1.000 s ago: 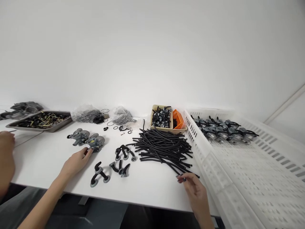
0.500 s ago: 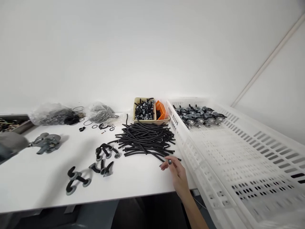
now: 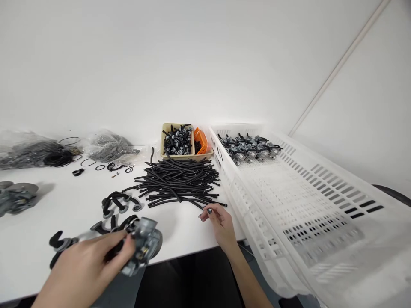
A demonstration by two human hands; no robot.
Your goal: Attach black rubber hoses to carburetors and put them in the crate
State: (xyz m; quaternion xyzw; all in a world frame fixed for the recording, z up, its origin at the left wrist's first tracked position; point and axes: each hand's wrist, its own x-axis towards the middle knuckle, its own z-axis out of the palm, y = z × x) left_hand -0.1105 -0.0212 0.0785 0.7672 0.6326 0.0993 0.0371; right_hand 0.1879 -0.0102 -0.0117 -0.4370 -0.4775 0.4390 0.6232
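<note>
My left hand [image 3: 93, 261], blurred at lower left, is closed round a grey metal carburetor [image 3: 144, 244], held above the table's front edge. Behind this hand, partly hidden, lie short black elbow pipes with grey round ends [image 3: 61, 241]. Further right, my right hand [image 3: 218, 220] rests low over the table with thumb and fingers curled together. Its fingertips are at the end of a black rubber hose [image 3: 196, 205]; whether they grip it or something small is hidden. A large pile of black hoses [image 3: 180, 179] lies just beyond.
On the right stands a white slotted crate [image 3: 257, 209] with several carburetors [image 3: 250, 147] at its far end. A cream tray [image 3: 162, 141] of elbow pipes and an orange basket [image 3: 201, 139] sit behind the hoses. Clear plastic bags [image 3: 105, 147] and another carburetor [image 3: 17, 199] are at left.
My left hand has come into view from the left with the carburetor in it. The view has turned right. My right hand stays by the same hose end.
</note>
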